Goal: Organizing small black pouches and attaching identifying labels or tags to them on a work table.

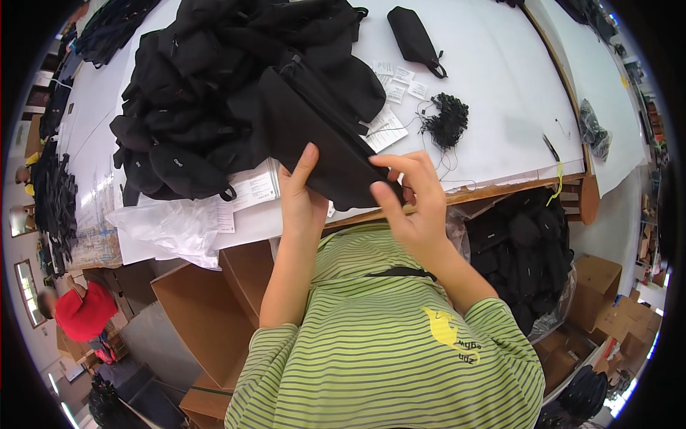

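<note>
A black fabric zip pouch [311, 132] lies slanted between my two hands above the near edge of the table. My left hand [303, 196] grips its lower left side, thumb on top and the other fingers hidden beneath. At the lower right edge my right hand [418, 196] is closed, with thumb and bent fingers pinching the cloth by the zipper side. Just behind the pouch rises a large heap of black bags [207, 79]. Another black pouch with a wrist loop [413, 39] lies apart at the far side.
White paper tags [396, 86] and a tangle of black cords [446, 120] lie right of the pouch. Thread snips [551, 147] rest near the right edge. A clear plastic bag [171, 225] sits front left. Below stand an open carton [200, 314] and a bag of black pouches [522, 250].
</note>
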Motion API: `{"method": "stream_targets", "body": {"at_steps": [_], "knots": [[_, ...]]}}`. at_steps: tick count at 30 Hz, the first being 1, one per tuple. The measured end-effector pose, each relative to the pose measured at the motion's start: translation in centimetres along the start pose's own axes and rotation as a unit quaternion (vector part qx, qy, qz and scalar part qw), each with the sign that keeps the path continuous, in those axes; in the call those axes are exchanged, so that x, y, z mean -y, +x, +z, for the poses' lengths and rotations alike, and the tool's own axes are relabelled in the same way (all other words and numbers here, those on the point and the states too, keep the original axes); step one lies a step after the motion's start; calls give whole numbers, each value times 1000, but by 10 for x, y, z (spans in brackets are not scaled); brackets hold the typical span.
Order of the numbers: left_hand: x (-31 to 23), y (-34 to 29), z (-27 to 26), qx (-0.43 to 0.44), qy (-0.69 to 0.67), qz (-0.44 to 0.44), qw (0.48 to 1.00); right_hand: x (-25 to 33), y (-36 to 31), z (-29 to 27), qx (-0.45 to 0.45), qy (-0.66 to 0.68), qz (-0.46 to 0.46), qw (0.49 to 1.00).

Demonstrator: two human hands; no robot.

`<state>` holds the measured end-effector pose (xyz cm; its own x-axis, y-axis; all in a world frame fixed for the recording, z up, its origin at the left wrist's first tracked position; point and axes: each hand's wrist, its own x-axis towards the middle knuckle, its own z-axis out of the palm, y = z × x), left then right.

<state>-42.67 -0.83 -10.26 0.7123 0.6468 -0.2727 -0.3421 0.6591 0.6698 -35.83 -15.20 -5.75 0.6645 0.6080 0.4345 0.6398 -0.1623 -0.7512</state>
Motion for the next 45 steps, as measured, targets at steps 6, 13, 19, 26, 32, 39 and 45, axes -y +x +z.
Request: {"method": "stream_targets", "body": {"at_steps": [6, 13, 19, 26, 32, 39, 45], "knots": [[-19, -1, -13, 64, 36, -25, 997, -24, 0, -6, 28, 181, 126, 975], [-15, -27, 11, 112, 121, -156, 974, -26, 44, -6, -53, 312, 135, 939], [-17, -28, 15, 79, 118, -161, 977, -34, 45, -9, -107, 113, 27, 987], [-20, 0, 5, 4, -18, -158, 987, -6, 22, -11, 71, 113, -34, 991], [-34, 14, -4, 39, -115, -180, 976, 5, 10, -12, 139, 193, 21, 971], [-23, 8, 6, -94, -29, -15, 995, 2, 6, -10, 17, 35, -11, 999], [-14, -28, 18, 45, -154, -97, 982, 0, 0, 8, -8, -24, 57, 998]]}}
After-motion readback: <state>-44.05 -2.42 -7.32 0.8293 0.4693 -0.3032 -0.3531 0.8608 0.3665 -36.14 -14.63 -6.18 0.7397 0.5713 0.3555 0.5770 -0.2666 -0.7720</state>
